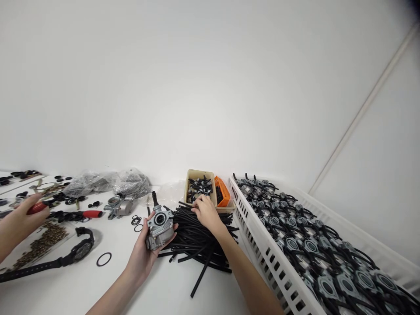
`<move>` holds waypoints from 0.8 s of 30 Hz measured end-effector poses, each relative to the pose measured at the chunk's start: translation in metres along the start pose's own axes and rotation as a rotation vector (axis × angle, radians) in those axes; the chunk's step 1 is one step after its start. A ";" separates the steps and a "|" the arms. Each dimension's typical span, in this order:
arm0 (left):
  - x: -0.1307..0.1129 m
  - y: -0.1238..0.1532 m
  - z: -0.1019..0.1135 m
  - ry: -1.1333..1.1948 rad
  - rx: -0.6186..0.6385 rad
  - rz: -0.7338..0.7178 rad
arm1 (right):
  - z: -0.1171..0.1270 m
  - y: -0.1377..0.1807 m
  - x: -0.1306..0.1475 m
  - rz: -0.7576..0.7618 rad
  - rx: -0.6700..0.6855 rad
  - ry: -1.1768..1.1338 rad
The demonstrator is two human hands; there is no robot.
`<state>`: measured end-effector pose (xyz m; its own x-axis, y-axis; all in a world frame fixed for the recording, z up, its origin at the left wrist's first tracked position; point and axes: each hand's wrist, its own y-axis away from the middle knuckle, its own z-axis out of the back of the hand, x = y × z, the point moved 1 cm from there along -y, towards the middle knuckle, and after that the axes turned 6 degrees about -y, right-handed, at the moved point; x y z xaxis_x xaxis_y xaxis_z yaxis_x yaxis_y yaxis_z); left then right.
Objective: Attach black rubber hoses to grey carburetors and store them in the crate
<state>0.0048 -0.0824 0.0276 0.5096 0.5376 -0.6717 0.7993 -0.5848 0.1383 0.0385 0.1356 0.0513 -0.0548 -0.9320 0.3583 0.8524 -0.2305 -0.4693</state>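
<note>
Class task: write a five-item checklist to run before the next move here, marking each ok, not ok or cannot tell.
1. Left hand supports the carburetor: ok, thumb and fingers around its body.
2. Right hand has a part in its grip: cannot tell, fingertips hidden.
3. Tan bin holds parts: ok, small black-and-metal pieces.
4. Black tubes neatly aligned: not ok, loose heap.
5. Other person's hand clear: ok, far left, at a red handle.

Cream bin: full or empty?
Not empty: black and metallic parts lie heaped in the bin. Cannot tell how full: depth is hidden, and the right hand covers part of its near side.
</note>
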 end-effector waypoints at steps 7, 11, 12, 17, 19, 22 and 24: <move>0.002 -0.004 0.003 0.013 0.018 -0.039 | 0.060 -0.002 0.022 -0.041 -0.459 -0.278; 0.002 -0.004 0.002 -0.029 0.006 -0.048 | 0.091 0.004 0.041 -0.046 -0.757 -0.836; 0.001 -0.004 0.001 -0.029 -0.003 -0.035 | 0.095 0.005 0.046 -0.048 -0.771 -0.942; -0.003 -0.005 -0.001 0.027 -0.041 0.033 | 0.100 0.010 0.070 -0.061 -0.723 -1.237; -0.004 -0.005 -0.001 0.007 -0.062 0.018 | 0.099 0.012 0.078 -0.067 -0.690 -1.270; -0.005 -0.005 0.000 -0.015 -0.085 -0.012 | 0.095 0.014 0.083 -0.061 -0.634 -1.301; -0.005 -0.005 0.001 -0.010 -0.095 -0.028 | 0.090 0.015 0.085 -0.062 -0.599 -1.308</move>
<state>-0.0017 -0.0827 0.0299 0.4838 0.5463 -0.6837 0.8400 -0.5091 0.1875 0.0928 0.0784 0.1471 0.7047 -0.0713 0.7059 0.5058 -0.6472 -0.5703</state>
